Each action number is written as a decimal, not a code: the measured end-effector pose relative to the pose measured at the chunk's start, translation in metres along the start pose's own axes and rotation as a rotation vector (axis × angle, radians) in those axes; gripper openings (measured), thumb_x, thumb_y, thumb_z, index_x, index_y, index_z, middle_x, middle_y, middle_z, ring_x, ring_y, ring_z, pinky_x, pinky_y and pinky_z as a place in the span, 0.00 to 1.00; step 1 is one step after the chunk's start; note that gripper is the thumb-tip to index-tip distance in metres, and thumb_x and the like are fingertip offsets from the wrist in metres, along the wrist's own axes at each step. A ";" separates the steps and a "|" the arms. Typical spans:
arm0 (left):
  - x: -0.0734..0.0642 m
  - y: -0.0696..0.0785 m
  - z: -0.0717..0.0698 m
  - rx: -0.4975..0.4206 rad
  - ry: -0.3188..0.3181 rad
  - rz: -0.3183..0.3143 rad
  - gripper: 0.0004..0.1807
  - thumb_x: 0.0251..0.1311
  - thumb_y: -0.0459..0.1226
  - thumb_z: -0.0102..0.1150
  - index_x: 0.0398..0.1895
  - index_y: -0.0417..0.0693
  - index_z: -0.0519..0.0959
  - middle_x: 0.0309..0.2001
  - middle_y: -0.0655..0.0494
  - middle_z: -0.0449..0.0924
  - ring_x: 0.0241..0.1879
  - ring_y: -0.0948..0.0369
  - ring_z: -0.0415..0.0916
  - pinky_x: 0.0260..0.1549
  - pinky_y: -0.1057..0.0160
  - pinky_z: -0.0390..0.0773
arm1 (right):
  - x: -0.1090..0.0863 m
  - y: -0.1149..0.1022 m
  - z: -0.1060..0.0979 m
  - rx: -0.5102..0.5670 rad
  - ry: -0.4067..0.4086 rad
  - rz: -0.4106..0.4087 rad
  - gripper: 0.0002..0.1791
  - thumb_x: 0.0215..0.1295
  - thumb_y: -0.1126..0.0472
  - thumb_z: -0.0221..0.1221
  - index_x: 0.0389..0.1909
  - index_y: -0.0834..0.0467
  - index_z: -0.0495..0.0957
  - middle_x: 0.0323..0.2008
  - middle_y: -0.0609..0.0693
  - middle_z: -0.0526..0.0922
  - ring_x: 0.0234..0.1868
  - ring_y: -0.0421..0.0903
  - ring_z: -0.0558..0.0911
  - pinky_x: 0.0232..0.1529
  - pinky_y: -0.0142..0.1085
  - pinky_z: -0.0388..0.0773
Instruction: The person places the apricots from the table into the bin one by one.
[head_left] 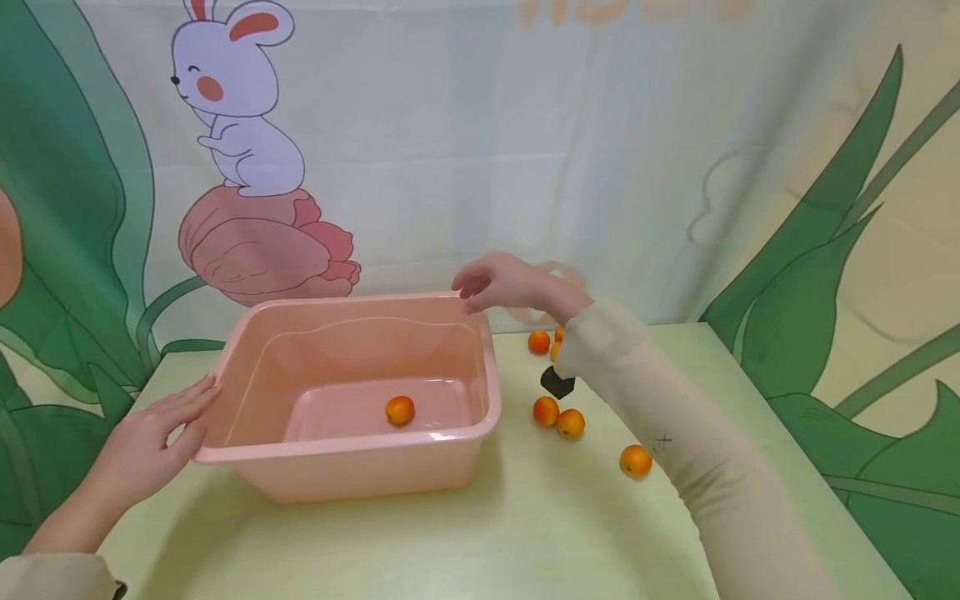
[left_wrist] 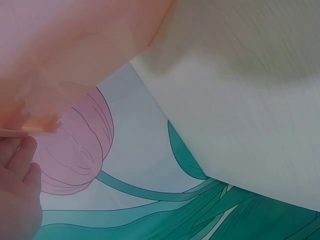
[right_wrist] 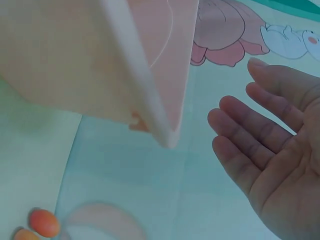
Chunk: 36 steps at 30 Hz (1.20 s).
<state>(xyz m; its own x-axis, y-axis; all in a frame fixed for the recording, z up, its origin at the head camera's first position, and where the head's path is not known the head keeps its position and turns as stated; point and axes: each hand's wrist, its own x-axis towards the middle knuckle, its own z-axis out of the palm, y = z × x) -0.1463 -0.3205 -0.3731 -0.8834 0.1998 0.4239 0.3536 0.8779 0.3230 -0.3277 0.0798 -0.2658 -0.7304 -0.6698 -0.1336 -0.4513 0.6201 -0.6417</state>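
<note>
A pink plastic basin (head_left: 345, 450) stands on the table with one small orange (head_left: 400, 410) lying inside on its bottom. My left hand (head_left: 153, 442) rests against the basin's left side, its fairly straight fingers at the rim. The left wrist view shows the left fingers (left_wrist: 22, 160) touching the rim's edge. Above the back right corner of the basin is my right hand (head_left: 504, 283), fingers loosely bent. In the right wrist view this right hand (right_wrist: 280, 150) has an empty palm, apart from the basin's rim (right_wrist: 142, 75).
Right of the basin, several small oranges lie on the pale table (head_left: 360, 550), among them a pair (head_left: 570, 424) beside the basin and a single orange (head_left: 636, 461) near the right forearm. Others sit farther back, partly behind the sleeve. A printed curtain (head_left: 420, 150) hangs behind the table.
</note>
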 end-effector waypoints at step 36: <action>0.000 -0.001 0.001 0.005 0.005 -0.002 0.22 0.59 0.38 0.48 0.59 0.51 0.68 0.61 0.79 0.52 0.54 0.93 0.38 0.41 0.39 0.64 | -0.031 0.147 0.020 0.188 0.247 0.311 0.19 0.58 0.57 0.55 0.49 0.60 0.71 0.50 0.57 0.74 0.46 0.51 0.73 0.46 0.40 0.72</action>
<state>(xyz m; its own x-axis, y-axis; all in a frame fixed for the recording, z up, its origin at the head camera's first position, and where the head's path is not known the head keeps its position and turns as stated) -0.1466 -0.3207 -0.3747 -0.8826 0.1960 0.4273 0.3501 0.8806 0.3193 -0.3610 0.1839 -0.3707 -0.9277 -0.3310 -0.1727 -0.1059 0.6768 -0.7285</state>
